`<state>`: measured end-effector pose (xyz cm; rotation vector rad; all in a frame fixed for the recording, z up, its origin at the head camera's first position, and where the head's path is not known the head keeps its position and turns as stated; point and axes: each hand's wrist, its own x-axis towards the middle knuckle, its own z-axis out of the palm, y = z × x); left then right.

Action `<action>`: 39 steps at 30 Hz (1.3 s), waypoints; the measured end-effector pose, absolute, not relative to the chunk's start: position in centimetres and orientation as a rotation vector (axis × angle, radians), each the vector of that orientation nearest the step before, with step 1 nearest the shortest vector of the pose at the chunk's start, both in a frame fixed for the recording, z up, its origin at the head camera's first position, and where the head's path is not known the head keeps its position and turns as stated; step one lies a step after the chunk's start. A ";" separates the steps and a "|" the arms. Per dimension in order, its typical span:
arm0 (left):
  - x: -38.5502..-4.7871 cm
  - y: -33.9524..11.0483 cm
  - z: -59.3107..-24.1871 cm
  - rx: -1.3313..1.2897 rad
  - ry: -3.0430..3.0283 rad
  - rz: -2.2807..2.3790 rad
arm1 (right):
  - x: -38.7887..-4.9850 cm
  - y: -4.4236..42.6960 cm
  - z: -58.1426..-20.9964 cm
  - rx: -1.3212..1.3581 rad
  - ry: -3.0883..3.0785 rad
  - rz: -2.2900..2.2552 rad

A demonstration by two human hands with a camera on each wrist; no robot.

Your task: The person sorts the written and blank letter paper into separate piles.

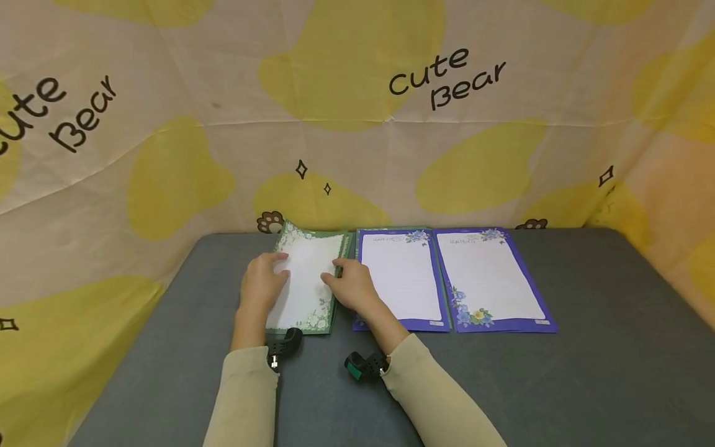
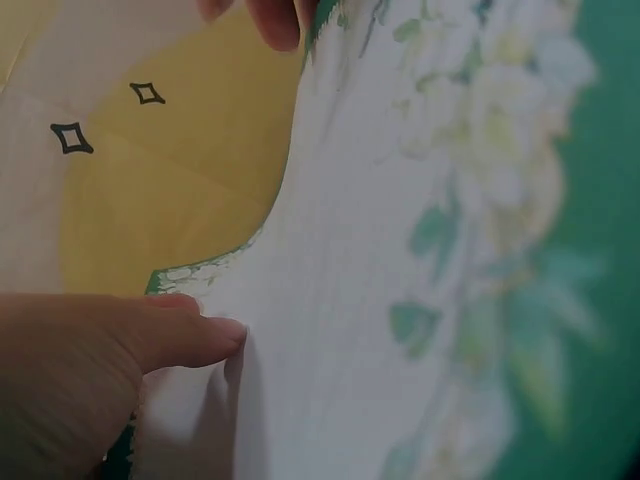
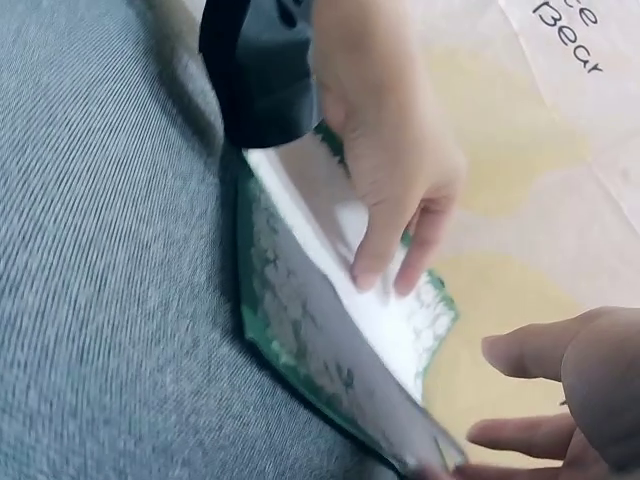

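Note:
A white sheet of writing paper (image 1: 306,273) with a green floral border lies at the left of the paper group, its surface bowed. At its left edge, my left hand (image 1: 261,279) grips the paper, with the thumb (image 2: 215,340) on the face; the other fingers are partly hidden. Over the right edge is my right hand (image 1: 353,285). In the right wrist view its thumb (image 3: 525,352) and fingers (image 3: 525,435) are spread apart, close to the sheet's corner. More green-edged paper shows along the sheet's right side in the head view.
Two purple-bordered lined sheets (image 1: 399,279) (image 1: 491,279) with blue flowers lie to the right, green edges peeking out beneath. All rest on a dark grey table (image 1: 603,347). Behind it hangs a yellow-patterned cloth (image 1: 346,93). Black wrist cameras (image 1: 285,347) sit on both wrists.

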<state>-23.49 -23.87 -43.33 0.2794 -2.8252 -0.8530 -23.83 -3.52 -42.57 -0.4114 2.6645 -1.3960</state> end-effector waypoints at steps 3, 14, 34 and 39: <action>-23.5 -23.8 -43.6 0.313 -2.819 -0.867 | -23.6 -3.7 -42.2 -0.367 2.620 -1.439; -23.3 -23.6 -43.2 0.430 -2.820 -0.904 | -23.3 -4.1 -42.3 -0.270 2.486 -1.577; -23.7 -21.1 -41.5 0.272 -2.858 -1.001 | -23.3 -1.0 -42.0 -0.454 2.635 -1.530; -24.0 -19.1 -40.9 0.066 -2.865 -1.034 | -22.9 2.1 -41.9 -0.536 2.583 -1.529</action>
